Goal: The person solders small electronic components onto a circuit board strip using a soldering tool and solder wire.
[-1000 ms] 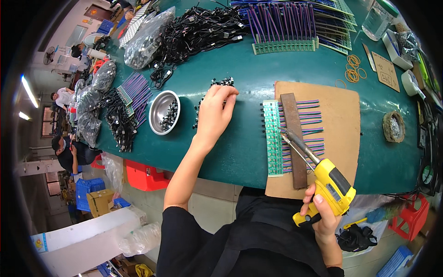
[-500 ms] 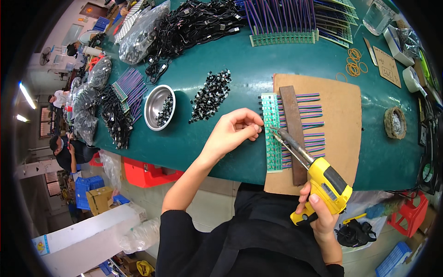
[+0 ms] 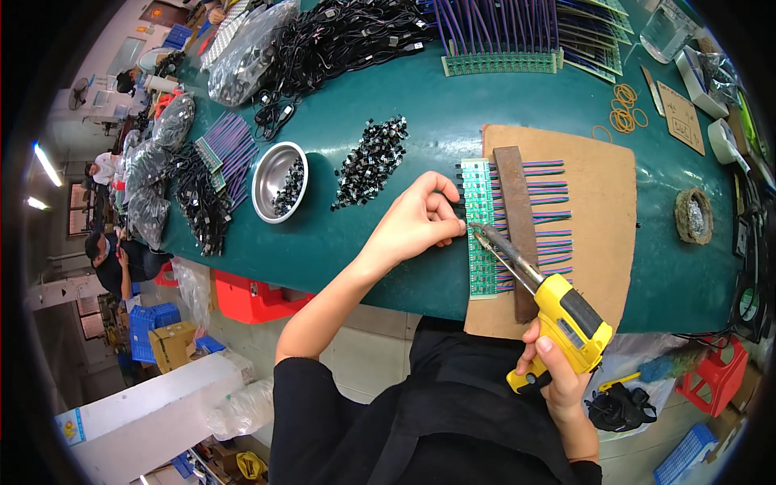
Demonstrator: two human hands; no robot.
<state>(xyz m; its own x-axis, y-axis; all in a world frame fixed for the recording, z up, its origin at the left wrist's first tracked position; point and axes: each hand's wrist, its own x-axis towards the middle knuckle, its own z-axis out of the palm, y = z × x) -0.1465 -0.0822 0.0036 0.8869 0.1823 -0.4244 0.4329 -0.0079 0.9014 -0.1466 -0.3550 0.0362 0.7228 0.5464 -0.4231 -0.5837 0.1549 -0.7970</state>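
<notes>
My right hand [image 3: 559, 373] is wrapped round the grip of a yellow-and-black soldering gun [image 3: 572, 317]. Its metal tip reaches a strip of green circuit boards [image 3: 482, 263]. At the strip's left edge, close to the tip, my left hand [image 3: 411, 220] has thumb and forefinger pinched together; whatever lies between them is too small and covered to make out. Small black connectors [image 3: 458, 184] stick out along the strip's upper left edge. A brown flat bar [image 3: 516, 226] lies across the purple-blue wires [image 3: 554, 212] running right from the strip. All this rests on a cardboard sheet [image 3: 598, 218].
Left of my left hand are a pile of small black connectors [image 3: 370, 162] and a metal bowl [image 3: 264, 190] with more inside. Black cables [image 3: 339, 48] and wired boards [image 3: 501, 63] fill the table's far side. Rubber bands [image 3: 622, 109] and a round tip-cleaner tin [image 3: 693, 217] lie rightward.
My left hand has shifted slightly right along with the view, its fingers still pinched at the strip's edge. The soldering gun has barely moved, its tip still at the boards.
</notes>
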